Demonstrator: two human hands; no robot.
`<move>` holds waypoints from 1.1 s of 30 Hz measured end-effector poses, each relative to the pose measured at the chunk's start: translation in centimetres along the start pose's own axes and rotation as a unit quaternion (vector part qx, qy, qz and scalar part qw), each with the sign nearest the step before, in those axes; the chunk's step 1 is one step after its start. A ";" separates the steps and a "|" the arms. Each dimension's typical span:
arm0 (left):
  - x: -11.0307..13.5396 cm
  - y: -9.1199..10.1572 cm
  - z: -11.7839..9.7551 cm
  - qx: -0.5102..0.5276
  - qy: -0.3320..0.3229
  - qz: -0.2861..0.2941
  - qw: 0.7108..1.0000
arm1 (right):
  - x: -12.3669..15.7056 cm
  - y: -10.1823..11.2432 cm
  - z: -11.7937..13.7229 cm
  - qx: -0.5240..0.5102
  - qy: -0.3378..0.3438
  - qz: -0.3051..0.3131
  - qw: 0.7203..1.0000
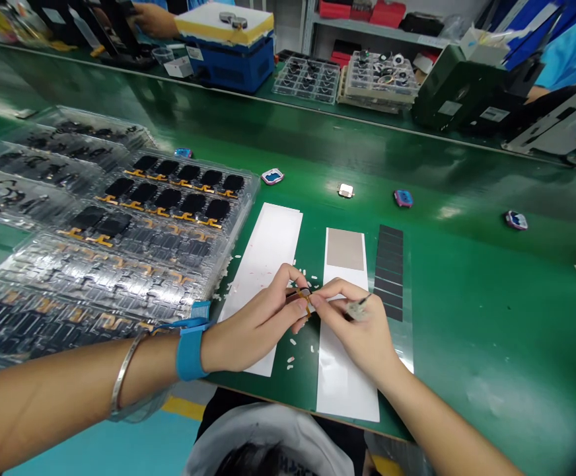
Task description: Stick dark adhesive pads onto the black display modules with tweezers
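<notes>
My left hand [263,317], wearing a blue wrist strap [190,350], is closed around a small screen part with an orange flex cable [308,305]. Thumb and forefinger of my right hand [355,324] pinch at the right edge of that part. A slim pale object with a dark tip [359,309] is tucked in my right hand; its kind is unclear. Under my hands lie a white sheet [263,244] on the left and a white strip with a grey-beige patch [345,249] on the right. Small white scraps [292,342] are scattered between them.
Clear plastic trays [238,225] on the left hold black screens with orange flex cables. A strip of black pieces [388,274] lies right of the sheets. Several small watch-like cases, including a pink-and-blue one [403,198], line the bench. Behind stands a blue box [238,59].
</notes>
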State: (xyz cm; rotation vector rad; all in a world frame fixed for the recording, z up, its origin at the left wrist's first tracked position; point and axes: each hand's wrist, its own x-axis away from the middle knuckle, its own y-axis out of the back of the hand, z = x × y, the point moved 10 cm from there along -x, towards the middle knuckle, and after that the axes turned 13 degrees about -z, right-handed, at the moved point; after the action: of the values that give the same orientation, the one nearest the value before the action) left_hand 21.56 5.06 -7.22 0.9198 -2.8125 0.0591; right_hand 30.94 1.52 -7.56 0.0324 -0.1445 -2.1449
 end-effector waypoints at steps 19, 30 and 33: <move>0.0 -0.1 0.1 -0.013 -0.007 0.016 1.000 | -0.1 0.2 1.2 0.008 0.044 -0.006 0.999; -0.2 -0.2 0.1 -0.041 -0.016 0.010 0.999 | -0.1 -0.1 0.6 0.016 0.026 0.000 1.000; -0.2 -0.1 0.3 -0.050 -0.008 0.007 0.999 | -0.6 0.9 1.0 -0.001 0.025 -0.006 1.000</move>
State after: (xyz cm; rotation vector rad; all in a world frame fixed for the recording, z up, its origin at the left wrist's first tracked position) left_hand 21.71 5.08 -7.59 0.8825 -2.8076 -0.0851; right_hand 31.98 1.65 -6.51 0.0852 -0.1146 -2.1542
